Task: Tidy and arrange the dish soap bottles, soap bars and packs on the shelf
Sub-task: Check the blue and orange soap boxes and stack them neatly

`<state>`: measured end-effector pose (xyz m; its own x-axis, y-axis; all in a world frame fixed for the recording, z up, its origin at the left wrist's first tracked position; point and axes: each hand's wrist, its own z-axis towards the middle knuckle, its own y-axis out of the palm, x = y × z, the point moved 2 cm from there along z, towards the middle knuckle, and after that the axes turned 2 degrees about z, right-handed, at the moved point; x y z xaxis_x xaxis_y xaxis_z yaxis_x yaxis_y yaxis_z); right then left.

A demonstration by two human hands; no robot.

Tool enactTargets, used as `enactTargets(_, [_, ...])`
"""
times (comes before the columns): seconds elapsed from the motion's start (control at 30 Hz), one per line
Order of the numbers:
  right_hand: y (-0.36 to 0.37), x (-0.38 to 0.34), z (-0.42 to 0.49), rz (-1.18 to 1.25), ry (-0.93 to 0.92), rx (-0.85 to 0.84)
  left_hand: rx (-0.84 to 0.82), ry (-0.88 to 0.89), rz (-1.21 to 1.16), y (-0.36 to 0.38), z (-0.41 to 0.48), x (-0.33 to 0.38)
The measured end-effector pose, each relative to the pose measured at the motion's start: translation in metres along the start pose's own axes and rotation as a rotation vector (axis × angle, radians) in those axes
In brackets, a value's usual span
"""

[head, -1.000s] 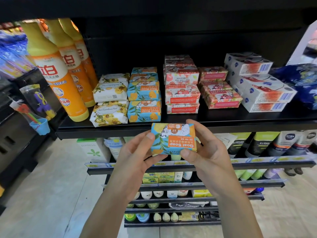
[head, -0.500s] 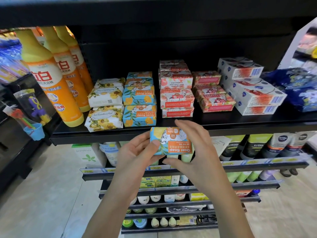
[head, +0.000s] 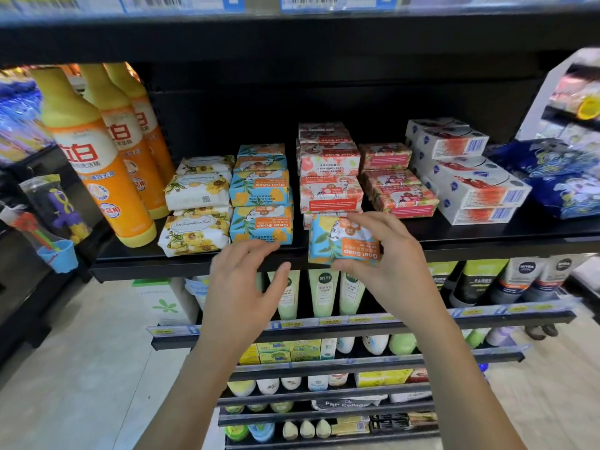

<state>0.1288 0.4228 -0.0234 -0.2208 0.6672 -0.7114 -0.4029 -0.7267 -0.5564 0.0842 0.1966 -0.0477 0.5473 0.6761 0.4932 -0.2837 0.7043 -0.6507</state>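
Note:
My right hand [head: 386, 254] grips a blue and yellow Goat Soap bar [head: 341, 243] at the front edge of the black shelf [head: 194, 261], just before the red soap stack [head: 329, 177]. My left hand [head: 246, 280] hovers open below the shelf edge, fingertips near the stacked blue soap bars [head: 261, 206]. Left of those lie white flowered soap packs [head: 198, 216]. Three orange dish soap bottles [head: 97, 157] stand at the far left. More red bars [head: 397, 190] and white boxed soaps [head: 467, 177] fill the right.
A blue patterned bag [head: 558, 177] lies at the shelf's right end. Toys in a clear packet and a small blue bucket [head: 58, 254] hang at the left. Lower shelves hold tubes [head: 321, 290] and small bottles. Another shelf with price tags runs overhead.
My left hand has let go of the soap bar and dropped open to the left. My right hand alone has carried the bar up and right to the shelf edge.

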Motion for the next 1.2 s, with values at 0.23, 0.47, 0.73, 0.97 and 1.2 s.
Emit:
enactTargets(0.23, [0.006,0.003,0.017,-0.038,0.049,0.121,0.065,0.137,0.215,0.012,-0.003,-0.030])
enactTargets(0.47, [0.011,0.003,0.015,-0.050,0.080,0.181,0.113,0.137,0.207,0.016,-0.009,-0.037])
enactTargets(0.73, [0.007,-0.054,0.040,-0.134,-0.151,0.054,0.146,0.107,0.264,0.007,-0.013,-0.052])
enactTargets(0.97, [0.038,-0.101,0.122,-0.441,-0.225,-0.339,0.135,0.094,0.162,0.008,-0.014,-0.058])
enactTargets(1.2, [0.071,-0.096,0.160,-0.650,-0.212,-0.474,0.112,0.069,0.078,0.009,-0.015,-0.060])
